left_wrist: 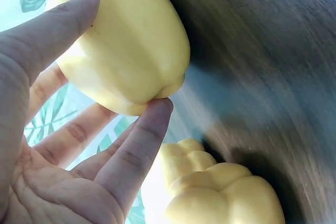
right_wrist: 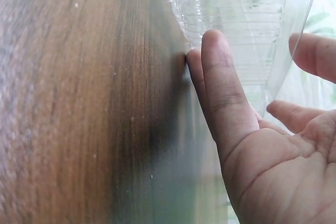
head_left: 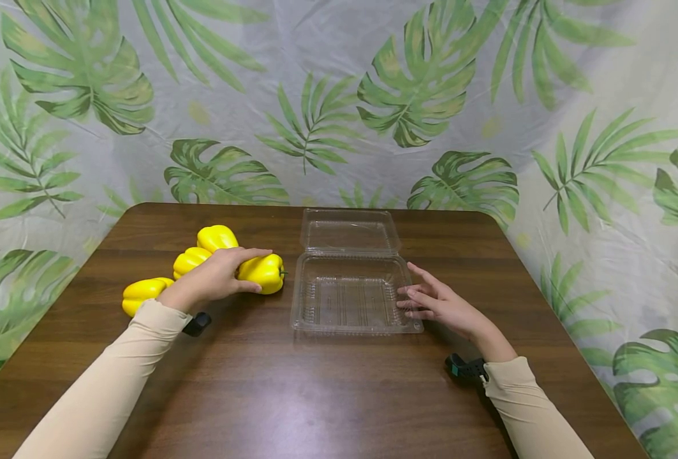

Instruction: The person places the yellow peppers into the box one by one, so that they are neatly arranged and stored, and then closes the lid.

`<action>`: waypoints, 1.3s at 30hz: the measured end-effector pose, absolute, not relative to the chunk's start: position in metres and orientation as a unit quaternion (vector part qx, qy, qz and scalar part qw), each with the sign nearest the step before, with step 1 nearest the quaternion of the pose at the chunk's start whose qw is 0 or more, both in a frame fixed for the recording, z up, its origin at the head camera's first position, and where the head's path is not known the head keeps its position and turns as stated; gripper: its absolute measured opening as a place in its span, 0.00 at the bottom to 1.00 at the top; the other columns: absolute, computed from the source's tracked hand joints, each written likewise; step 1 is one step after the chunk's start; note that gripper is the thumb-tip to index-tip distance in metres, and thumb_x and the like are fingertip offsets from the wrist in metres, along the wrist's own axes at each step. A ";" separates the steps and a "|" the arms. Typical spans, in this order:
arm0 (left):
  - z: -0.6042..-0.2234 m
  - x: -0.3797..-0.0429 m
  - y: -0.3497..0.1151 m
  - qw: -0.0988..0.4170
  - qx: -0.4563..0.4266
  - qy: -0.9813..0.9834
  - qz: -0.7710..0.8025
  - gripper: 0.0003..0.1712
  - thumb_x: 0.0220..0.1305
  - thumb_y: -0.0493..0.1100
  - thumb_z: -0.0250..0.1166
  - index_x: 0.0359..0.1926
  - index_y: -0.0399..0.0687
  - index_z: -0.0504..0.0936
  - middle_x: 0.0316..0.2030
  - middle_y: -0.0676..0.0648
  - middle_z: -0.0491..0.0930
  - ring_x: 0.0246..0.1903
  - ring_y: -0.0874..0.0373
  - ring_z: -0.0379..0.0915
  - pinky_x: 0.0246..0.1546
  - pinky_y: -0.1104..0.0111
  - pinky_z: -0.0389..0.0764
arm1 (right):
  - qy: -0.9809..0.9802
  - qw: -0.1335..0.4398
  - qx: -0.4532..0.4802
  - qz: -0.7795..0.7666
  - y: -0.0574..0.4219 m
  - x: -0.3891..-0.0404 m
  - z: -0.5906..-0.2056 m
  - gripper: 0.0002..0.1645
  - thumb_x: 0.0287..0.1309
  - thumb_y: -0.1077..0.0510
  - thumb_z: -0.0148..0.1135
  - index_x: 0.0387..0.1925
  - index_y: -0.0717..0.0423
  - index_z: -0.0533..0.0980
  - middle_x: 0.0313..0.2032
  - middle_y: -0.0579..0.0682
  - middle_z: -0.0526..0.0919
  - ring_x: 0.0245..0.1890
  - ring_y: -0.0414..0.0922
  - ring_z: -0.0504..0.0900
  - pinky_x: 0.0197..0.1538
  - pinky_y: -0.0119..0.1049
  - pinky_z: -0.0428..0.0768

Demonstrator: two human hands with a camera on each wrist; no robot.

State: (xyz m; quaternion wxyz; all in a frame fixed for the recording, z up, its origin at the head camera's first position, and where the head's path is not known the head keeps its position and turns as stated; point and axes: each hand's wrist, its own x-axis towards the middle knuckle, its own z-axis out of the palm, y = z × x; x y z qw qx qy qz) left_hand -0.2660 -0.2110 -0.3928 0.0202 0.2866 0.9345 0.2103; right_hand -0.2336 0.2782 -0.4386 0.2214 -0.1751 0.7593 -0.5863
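Observation:
My left hand (head_left: 215, 275) grips a yellow bell pepper (head_left: 265, 274) with a green stem, thumb on one side and fingers on the other. In the left wrist view this bell pepper (left_wrist: 131, 40) fills the top, with a fingertip at its end. Left of the open clear plastic container (head_left: 350, 328), the bell pepper is apart from it. My right hand (head_left: 439, 306) is at the container's right wall, its fingers extended. The right wrist view shows those fingers (right_wrist: 223, 87) against the clear side, with other fingertips near the rim.
More yellow bell peppers lie around my left hand: one at the back (head_left: 217, 237), one partly behind the hand (head_left: 189, 260) and one by the sleeve (head_left: 143, 294). The container's lid (head_left: 350, 233) lies folded back toward the far edge of the brown wooden table (head_left: 316, 408). A leaf-patterned curtain (head_left: 339, 115) hangs behind.

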 end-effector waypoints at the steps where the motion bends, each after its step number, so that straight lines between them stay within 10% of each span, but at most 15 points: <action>1: -0.393 -0.266 -0.211 0.019 0.286 0.934 0.212 0.43 0.65 0.46 0.79 0.77 0.45 0.73 0.65 0.35 0.83 0.64 0.37 0.80 0.66 0.42 0.78 | 0.759 0.221 -0.177 -0.586 0.278 -0.233 -0.438 0.47 0.86 0.52 0.48 0.88 0.46 0.32 0.78 0.77 0.59 0.72 0.67 0.75 0.62 0.35 0.85; 11: -0.390 -0.269 -0.208 0.029 0.270 0.930 0.248 0.45 0.66 0.47 0.78 0.79 0.45 0.70 0.47 0.45 0.84 0.31 0.54 0.69 0.40 0.61 0.74 | 0.759 0.219 -0.182 -0.586 0.277 -0.234 -0.440 0.47 0.86 0.52 0.47 0.88 0.48 0.32 0.77 0.77 0.60 0.72 0.68 0.75 0.63 0.35 0.84; 16: -0.387 -0.269 -0.207 0.020 0.270 0.928 0.257 0.45 0.67 0.48 0.78 0.79 0.45 0.70 0.66 0.40 0.82 0.52 0.46 0.81 0.57 0.49 0.82 | 0.757 0.219 -0.183 -0.587 0.278 -0.234 -0.440 0.47 0.86 0.53 0.47 0.88 0.48 0.32 0.76 0.78 0.60 0.72 0.67 0.75 0.63 0.34 0.84; 29: -0.376 -0.271 -0.200 0.013 0.265 0.929 0.258 0.47 0.66 0.50 0.78 0.81 0.52 0.69 0.47 0.45 0.84 0.26 0.56 0.66 0.33 0.66 0.71 | 0.759 0.219 -0.186 -0.584 0.278 -0.234 -0.440 0.47 0.87 0.52 0.47 0.88 0.50 0.31 0.76 0.78 0.61 0.72 0.68 0.75 0.64 0.35 0.84; 39: -0.365 -0.274 -0.185 -0.004 0.278 0.922 0.269 0.47 0.64 0.51 0.80 0.80 0.53 0.70 0.65 0.41 0.83 0.40 0.48 0.79 0.43 0.62 0.80 | 0.759 0.220 -0.182 -0.585 0.278 -0.234 -0.440 0.47 0.87 0.52 0.47 0.88 0.48 0.32 0.76 0.77 0.62 0.73 0.70 0.73 0.65 0.37 0.83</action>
